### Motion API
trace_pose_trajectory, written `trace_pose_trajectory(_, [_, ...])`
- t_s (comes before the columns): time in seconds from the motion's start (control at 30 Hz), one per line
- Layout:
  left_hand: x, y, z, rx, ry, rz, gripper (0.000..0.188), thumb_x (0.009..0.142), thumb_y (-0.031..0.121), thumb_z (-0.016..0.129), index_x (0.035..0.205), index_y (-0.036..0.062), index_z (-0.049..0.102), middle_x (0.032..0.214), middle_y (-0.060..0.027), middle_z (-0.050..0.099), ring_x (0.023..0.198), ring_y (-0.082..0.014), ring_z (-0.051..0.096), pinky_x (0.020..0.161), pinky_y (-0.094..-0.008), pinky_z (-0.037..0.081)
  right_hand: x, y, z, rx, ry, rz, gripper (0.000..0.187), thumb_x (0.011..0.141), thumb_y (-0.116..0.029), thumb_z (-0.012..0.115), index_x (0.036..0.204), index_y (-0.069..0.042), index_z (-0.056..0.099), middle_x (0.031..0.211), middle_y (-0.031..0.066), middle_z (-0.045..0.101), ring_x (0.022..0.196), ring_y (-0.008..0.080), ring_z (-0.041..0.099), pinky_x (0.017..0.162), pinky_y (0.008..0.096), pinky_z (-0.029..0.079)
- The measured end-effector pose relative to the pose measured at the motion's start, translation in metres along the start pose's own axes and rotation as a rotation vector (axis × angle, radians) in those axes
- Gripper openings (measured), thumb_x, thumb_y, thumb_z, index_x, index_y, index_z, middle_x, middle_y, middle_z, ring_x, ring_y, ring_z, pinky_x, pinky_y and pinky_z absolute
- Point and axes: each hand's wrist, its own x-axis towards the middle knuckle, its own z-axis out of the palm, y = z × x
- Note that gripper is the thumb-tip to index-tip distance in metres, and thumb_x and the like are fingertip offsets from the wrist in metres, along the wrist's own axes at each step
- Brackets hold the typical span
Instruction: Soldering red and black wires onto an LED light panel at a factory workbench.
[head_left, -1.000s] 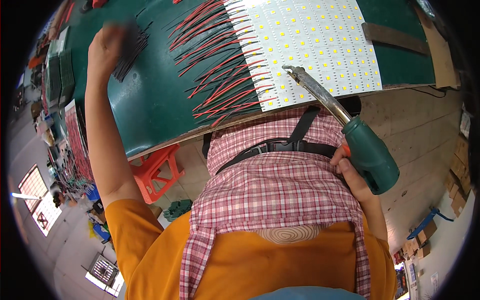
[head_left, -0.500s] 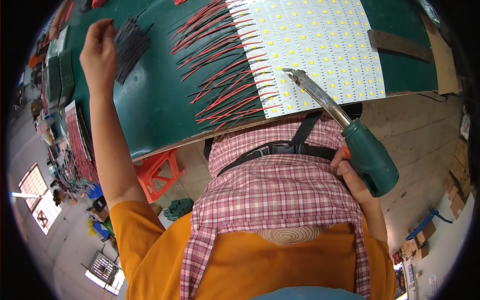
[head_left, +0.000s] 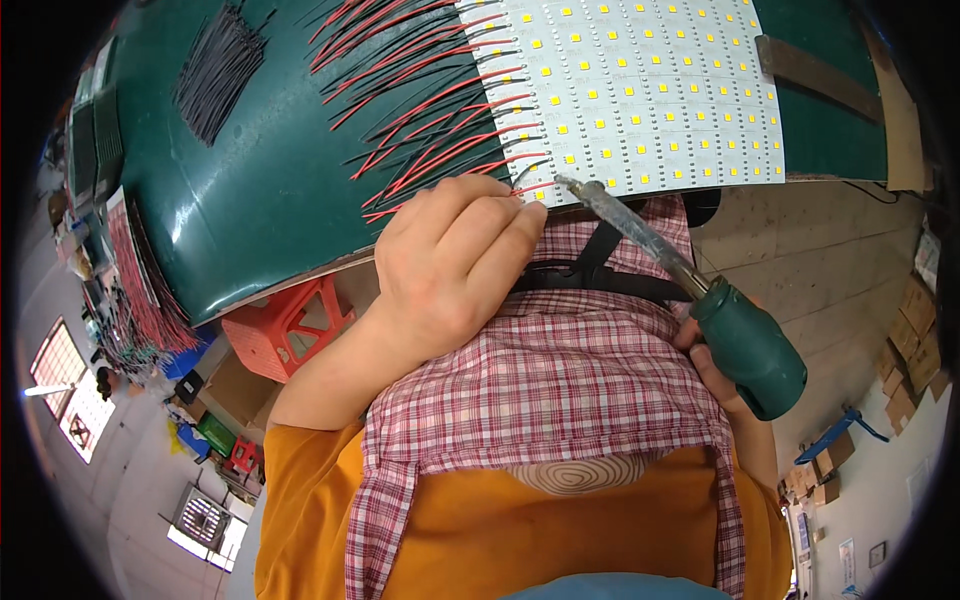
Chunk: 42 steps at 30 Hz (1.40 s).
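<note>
A white LED board [head_left: 640,120] with yellow chips lies on the green table, red and black wires [head_left: 440,150] fanning out from its left edge. My left hand [head_left: 455,250] is at the board's near left corner, its fingertips pinched round a thin black wire [head_left: 522,176] whose end curves up over the board. Much of that wire is hidden under the hand. My right hand [head_left: 712,372] grips the green handle of a soldering iron [head_left: 752,345], mostly behind it. The iron's tip hangs at the board's near left corner, close to the wire's end; whether they touch I cannot tell.
A bundle of loose black wires [head_left: 220,75] lies on the far left of the green table [head_left: 270,200]. A dark flat bar [head_left: 820,75] rests against the board's right side. A red stool [head_left: 290,325] stands below the table's near edge. Red wire bundles [head_left: 145,265] hang at left.
My left hand has come from the black wire bundle to the board's near left corner, bringing a black wire. The iron's tip has shifted slightly down to that corner.
</note>
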Motion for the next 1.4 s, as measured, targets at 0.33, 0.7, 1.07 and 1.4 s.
trace_pose_trajectory(0.33, [0.001,-0.003,0.005,0.019,0.005,0.037,0.024,0.064,0.006,0.066,0.087,-0.0009,0.065,0.078,-0.0075,0.058,0.076,-0.0216,0.061,0.059,-0.0288,0.051,-0.004,-0.001,0.000,0.084,-0.006,0.055,0.033,0.086,-0.016,0.068,0.109,-0.002,0.048,0.080,0.0068,0.062,0.074,0.0158,0.059,0.070,0.0296,0.048])
trace_pose_trajectory(0.7, [0.002,-0.005,0.007,0.066,0.035,0.050,0.021,0.063,0.005,0.066,0.083,0.0006,0.066,0.077,-0.0053,0.059,0.076,-0.0192,0.061,0.056,-0.0263,0.050,-0.011,0.010,0.004,-0.021,0.006,-0.015,0.030,0.085,-0.016,0.071,0.104,-0.003,0.051,0.083,0.0068,0.064,0.075,0.0154,0.061,0.073,0.0275,0.049])
trace_pose_trajectory(1.07, [0.005,-0.001,0.007,0.124,-0.012,0.072,0.023,0.063,0.006,0.065,0.085,0.0011,0.065,0.078,-0.0033,0.057,0.079,-0.0179,0.061,0.055,-0.0253,0.049,0.003,0.000,0.000,-0.118,0.001,-0.137,0.032,0.086,-0.015,0.068,0.112,-0.001,0.055,0.081,0.0076,0.064,0.074,0.0142,0.061,0.072,0.0280,0.050])
trace_pose_trajectory(1.4, [0.011,0.006,-0.007,0.113,-0.066,-0.006,0.023,0.064,0.003,0.065,0.086,0.0018,0.068,0.078,-0.0053,0.061,0.077,-0.0209,0.063,0.058,-0.0278,0.052,0.015,-0.020,0.002,0.526,0.145,0.179,0.017,0.085,-0.007,0.063,0.098,0.003,0.060,0.075,0.0077,0.066,0.068,0.0156,0.064,0.066,0.0269,0.050])
